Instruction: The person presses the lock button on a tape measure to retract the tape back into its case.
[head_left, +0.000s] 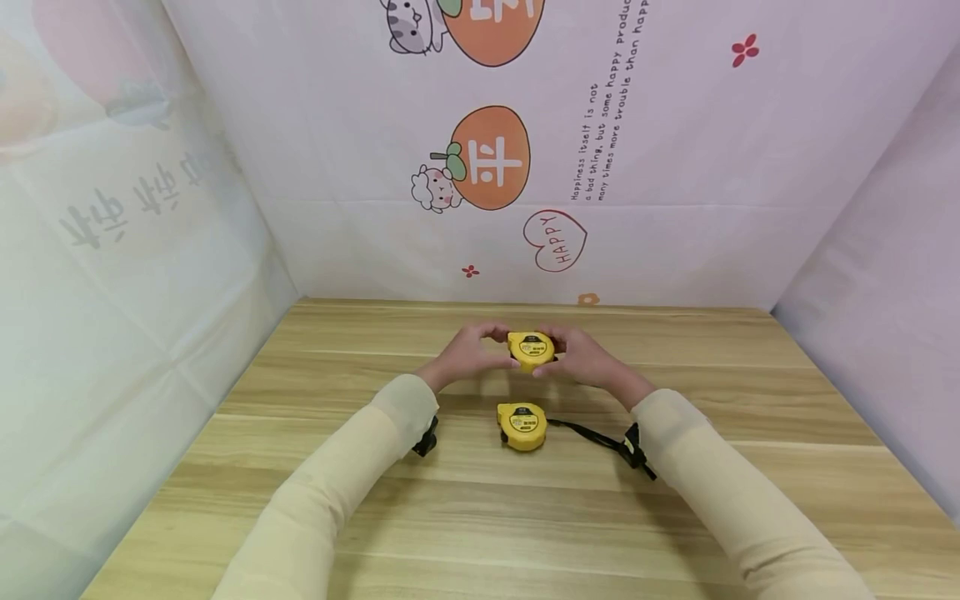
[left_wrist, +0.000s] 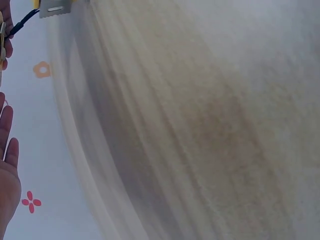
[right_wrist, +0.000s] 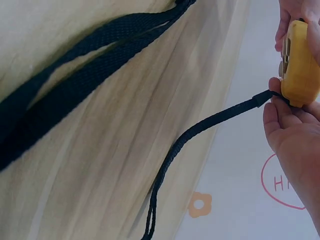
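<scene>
Both hands hold a yellow tape measure [head_left: 531, 351] between them, its printed label facing up in the head view. My left hand [head_left: 471, 353] pinches its left side with thumb and fingers. At its right side, my right hand [head_left: 588, 360] grips it with curled fingers. From the held case a black wrist strap [right_wrist: 215, 117] hangs down in the right wrist view. Nearer to me, a second yellow tape measure [head_left: 522, 425] lies on the table between the forearms, its black strap [head_left: 585, 430] stretching right.
The wood-grain table [head_left: 480, 525] meets a printed white cloth [head_left: 675, 250] at the back. More cloth hangs along the left and right sides. Black devices sit at the left wrist [head_left: 425, 437] and right wrist [head_left: 633, 446]. A broad dark strap [right_wrist: 90, 65] crosses close to the right wrist camera.
</scene>
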